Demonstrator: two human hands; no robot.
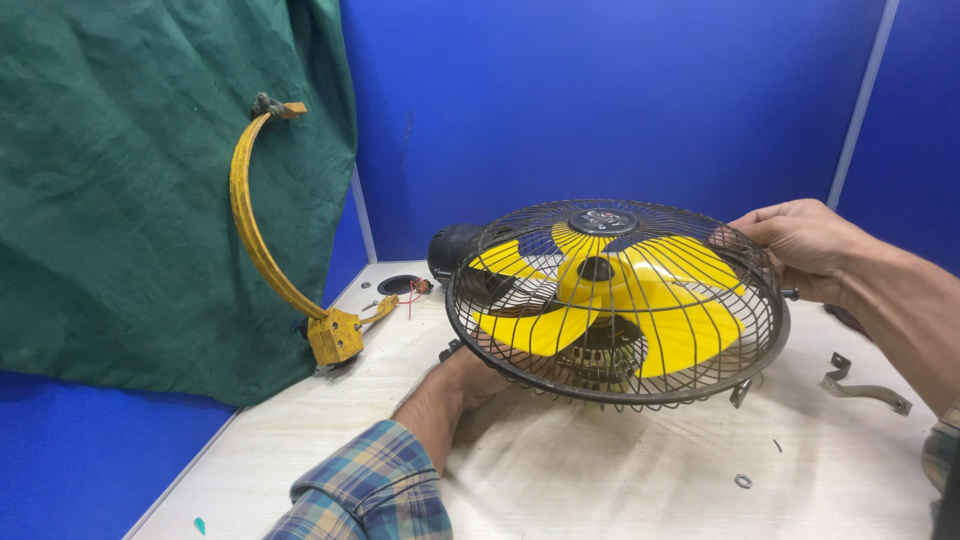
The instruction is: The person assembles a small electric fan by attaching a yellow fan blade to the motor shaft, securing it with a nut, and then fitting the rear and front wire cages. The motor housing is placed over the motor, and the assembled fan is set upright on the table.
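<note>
- Head view: a round black wire-cage fan with yellow plastic blades (615,300) is held tilted above the pale wooden surface (600,480), at the scene's middle.
- Left hand (470,375), in a plaid sleeve, reaches under the cage's near left edge; its fingers are hidden behind the wires, so I cannot tell their hold.
- Right hand (800,240) has its fingers (745,232) clenched on the cage's far right rim.
- Curved yellow metal bracket on a yellow block base (290,240) stands left, against a green cloth (150,180).
- Bent grey metal strip (862,385) lies right; a small metal washer (743,481) lies near it, closer to the camera.
</note>
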